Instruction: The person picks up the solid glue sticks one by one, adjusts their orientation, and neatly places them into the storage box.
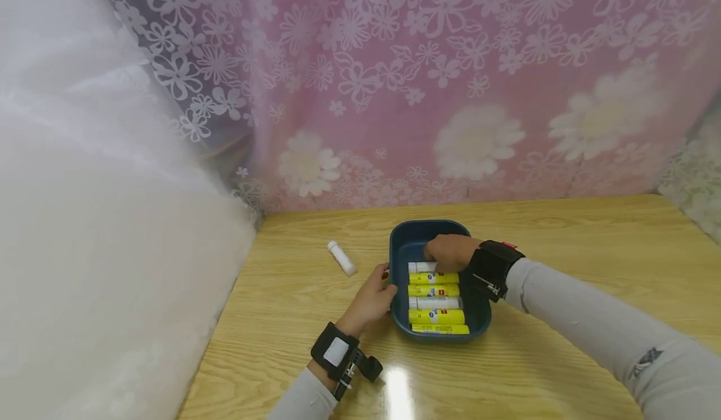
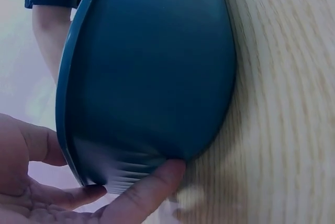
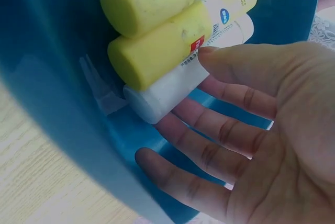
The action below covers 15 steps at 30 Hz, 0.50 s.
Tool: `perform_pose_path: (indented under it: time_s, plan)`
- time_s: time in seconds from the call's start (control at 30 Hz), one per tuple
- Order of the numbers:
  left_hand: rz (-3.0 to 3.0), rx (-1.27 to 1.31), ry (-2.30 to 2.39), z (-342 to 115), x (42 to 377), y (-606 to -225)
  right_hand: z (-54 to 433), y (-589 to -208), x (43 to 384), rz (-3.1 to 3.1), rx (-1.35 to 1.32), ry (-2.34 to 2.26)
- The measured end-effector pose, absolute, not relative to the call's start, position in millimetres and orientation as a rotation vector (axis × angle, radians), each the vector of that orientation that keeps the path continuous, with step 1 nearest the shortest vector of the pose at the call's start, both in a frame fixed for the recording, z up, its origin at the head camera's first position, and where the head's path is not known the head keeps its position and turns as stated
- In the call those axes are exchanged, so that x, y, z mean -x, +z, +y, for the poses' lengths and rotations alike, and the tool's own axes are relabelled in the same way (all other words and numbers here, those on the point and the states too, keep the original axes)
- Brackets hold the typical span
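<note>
A dark blue plastic bin [image 1: 402, 252] stands on the table with several glue sticks lying side by side in it. Some are yellow, such as the yellow glue stick [image 3: 157, 51]; others are white. My left hand [image 1: 368, 301] holds the bin's left side, its digits at the rim and outer wall. Inside the bin, my right hand [image 1: 450, 252] touches the farthest white glue stick [image 3: 167, 93], its fingers extended along that stick and the thumb over its upper side. Another white glue stick [image 1: 342, 258] lies on the table left of the bin.
The wooden table [image 1: 591, 263] reaches back to a pink flowered curtain [image 1: 388, 113]. White sheeting [image 1: 112, 220] hangs along the left side. Black straps with small devices are on both wrists.
</note>
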State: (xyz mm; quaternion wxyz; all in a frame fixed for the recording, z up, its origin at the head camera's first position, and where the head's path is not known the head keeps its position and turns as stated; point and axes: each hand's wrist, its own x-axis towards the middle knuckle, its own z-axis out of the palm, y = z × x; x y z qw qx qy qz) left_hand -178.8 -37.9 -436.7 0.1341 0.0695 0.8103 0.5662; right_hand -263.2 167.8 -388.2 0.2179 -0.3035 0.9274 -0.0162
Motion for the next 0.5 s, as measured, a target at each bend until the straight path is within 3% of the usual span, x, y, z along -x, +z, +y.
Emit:
perform_pose_path:
  time_s: [0.3,0.5]
  plan:
    - [2.369,-0.224,1.636,-41.7,177.9,-438.5,177.8,-388.2,261.4,2.653,0.952,-0.072]
    - [2.361,-0.223,1.638,-43.6,178.0,-438.1,196.4,-387.4,245.7,2.953,0.909,-0.584]
